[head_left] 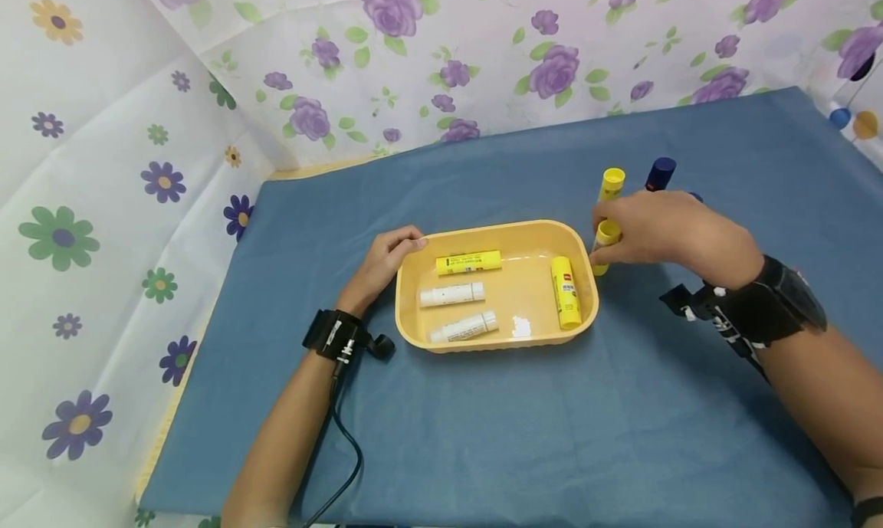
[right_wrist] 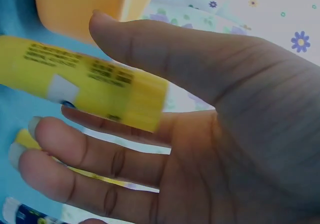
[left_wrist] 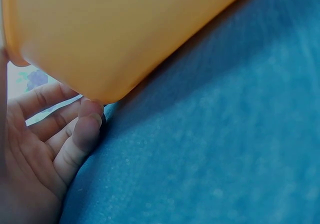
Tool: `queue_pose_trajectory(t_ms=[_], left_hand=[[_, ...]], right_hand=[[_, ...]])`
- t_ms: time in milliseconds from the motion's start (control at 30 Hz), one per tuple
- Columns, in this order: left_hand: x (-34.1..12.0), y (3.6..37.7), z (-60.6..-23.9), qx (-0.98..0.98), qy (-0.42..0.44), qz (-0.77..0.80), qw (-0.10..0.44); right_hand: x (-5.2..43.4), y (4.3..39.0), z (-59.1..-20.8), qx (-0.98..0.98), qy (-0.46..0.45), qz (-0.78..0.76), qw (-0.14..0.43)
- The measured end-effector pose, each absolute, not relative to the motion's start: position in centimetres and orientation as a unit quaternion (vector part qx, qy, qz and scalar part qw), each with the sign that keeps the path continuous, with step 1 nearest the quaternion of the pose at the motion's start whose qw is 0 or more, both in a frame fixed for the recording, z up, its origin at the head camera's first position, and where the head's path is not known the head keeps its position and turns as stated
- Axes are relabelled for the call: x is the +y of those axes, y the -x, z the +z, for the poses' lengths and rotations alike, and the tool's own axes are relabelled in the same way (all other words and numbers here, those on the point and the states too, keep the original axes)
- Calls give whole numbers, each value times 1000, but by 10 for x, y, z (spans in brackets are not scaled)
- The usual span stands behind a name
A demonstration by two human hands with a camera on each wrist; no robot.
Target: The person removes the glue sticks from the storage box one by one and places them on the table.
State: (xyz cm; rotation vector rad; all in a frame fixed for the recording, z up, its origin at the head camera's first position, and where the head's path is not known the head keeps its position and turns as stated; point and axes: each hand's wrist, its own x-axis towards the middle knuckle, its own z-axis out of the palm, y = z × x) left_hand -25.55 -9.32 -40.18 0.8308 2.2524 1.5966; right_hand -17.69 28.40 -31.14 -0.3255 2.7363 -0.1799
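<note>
One tray (head_left: 407, 283), four yellow glue sticks (head_left: 468, 263), two white (head_left: 451, 294), one blue-capped (head_left: 661, 173).

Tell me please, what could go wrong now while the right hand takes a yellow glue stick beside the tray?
1. The right hand closes on one yellow glue stick among other upright sticks; the blue-capped stick close behind might be knocked over.
2. The left hand only touches the tray at its left rim, so a bump from the right could slide it on the blue cloth.
</note>
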Motion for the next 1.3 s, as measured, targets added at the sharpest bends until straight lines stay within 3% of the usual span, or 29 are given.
queue_pose_trajectory(t_ms=[233,500,1000,1300], left_hand=[[-95,261,-410,778,-287,544,130],[-101,272,-433,777,-287,549,116],[-99,272,-431,767,-286,560,128],[-98,258,-404,760,-292,562,144]], right_hand=[[289,165,-296,979,97,-78,164],[280,157,-288,973,166,-127,94],[269,153,-292,981,141,-106,81],[255,140,-287,970,174,-142,97]])
